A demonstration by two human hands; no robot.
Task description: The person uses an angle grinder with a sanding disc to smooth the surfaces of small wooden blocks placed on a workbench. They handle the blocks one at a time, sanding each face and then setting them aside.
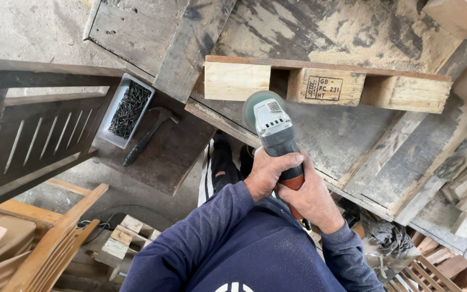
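Workbench point(168, 157): nail tray point(126, 110), hammer point(147, 135), pallet point(325, 86).

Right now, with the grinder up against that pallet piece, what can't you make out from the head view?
- Where the grinder disc meets the pallet piece: hidden behind the tool's own head.
- Grinder handle: covered by the left hand and right hand.
- Whether the disc is spinning: cannot tell.
- Single nails in the grey tray: too small.
- Hammer handle end: dark against the board.
- Right-hand wood stacks: cut off by the frame edge.
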